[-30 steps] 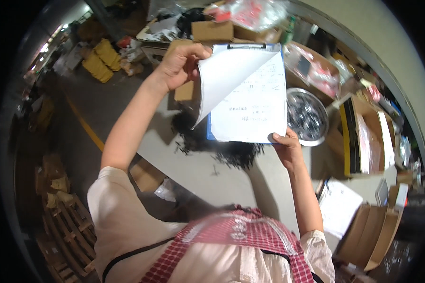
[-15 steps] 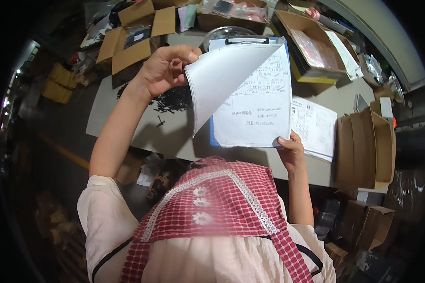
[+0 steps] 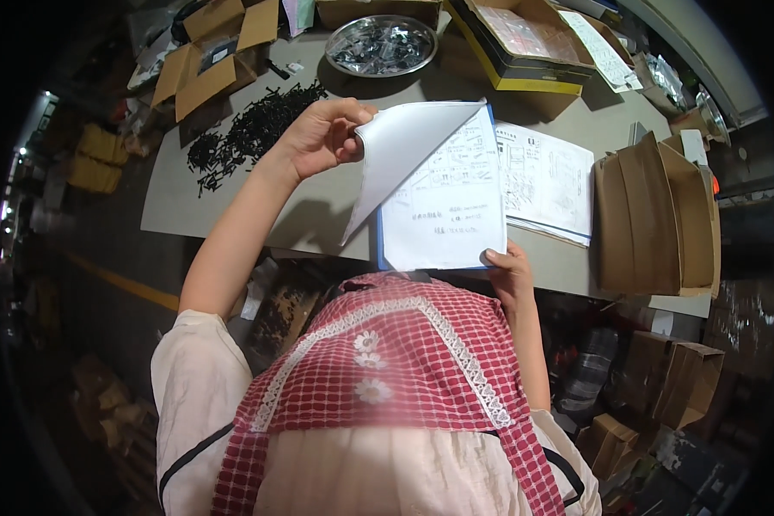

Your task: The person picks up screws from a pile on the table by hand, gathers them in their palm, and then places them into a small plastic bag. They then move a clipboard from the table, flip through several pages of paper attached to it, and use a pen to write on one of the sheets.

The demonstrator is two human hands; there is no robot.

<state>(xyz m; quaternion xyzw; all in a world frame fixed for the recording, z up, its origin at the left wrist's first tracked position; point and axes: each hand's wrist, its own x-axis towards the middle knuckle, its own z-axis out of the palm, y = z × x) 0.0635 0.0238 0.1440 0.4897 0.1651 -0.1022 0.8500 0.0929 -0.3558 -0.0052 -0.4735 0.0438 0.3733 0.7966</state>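
Observation:
A blue clipboard (image 3: pixel 382 228) with a stack of papers is held up over the table's near edge. My left hand (image 3: pixel 328 138) pinches the upper left corner of the lifted paper sheets (image 3: pixel 396 142), which fold back and show their blank white side. Beneath them lies a page (image 3: pixel 443 219) with small drawings in boxes and handwritten lines. My right hand (image 3: pixel 509 268) grips the clipboard's lower right corner, its thumb on top of the page. The clip at the top is hidden behind the raised sheets.
On the grey table (image 3: pixel 176 193) lies a pile of small black parts (image 3: pixel 258 125). Behind the clipboard stands a round metal tray (image 3: pixel 383 47) of small packets. Open cardboard boxes (image 3: pixel 206 82) and a long carton (image 3: pixel 533 69) line the back. More printed sheets (image 3: pixel 546 176) and folded cardboard (image 3: pixel 654 219) are at the right.
The clipboard has come down, nearer to me and slightly left, tilting so its clip no longer shows. Both hands keep their hold. The metal tray and black parts now show more fully.

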